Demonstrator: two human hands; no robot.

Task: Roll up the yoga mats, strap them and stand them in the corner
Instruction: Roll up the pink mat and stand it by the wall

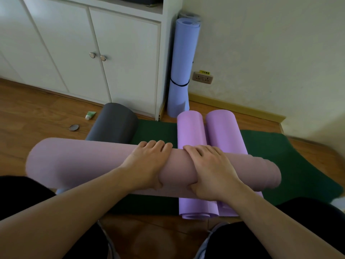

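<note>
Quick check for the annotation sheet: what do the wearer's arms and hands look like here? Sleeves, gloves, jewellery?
Both arms are bare from the hands back to the frame edge: no sleeves in view. Left hand and right hand are ungloved, with no rings, watch or wristbands visible. Nails look short and unpainted. Dark clothing shows only over the legs at the bottom of the view.

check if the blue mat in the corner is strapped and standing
Yes to both. The blue mat stands upright in the corner between cabinet and wall, with a black strap cinched around its lower part.
</note>
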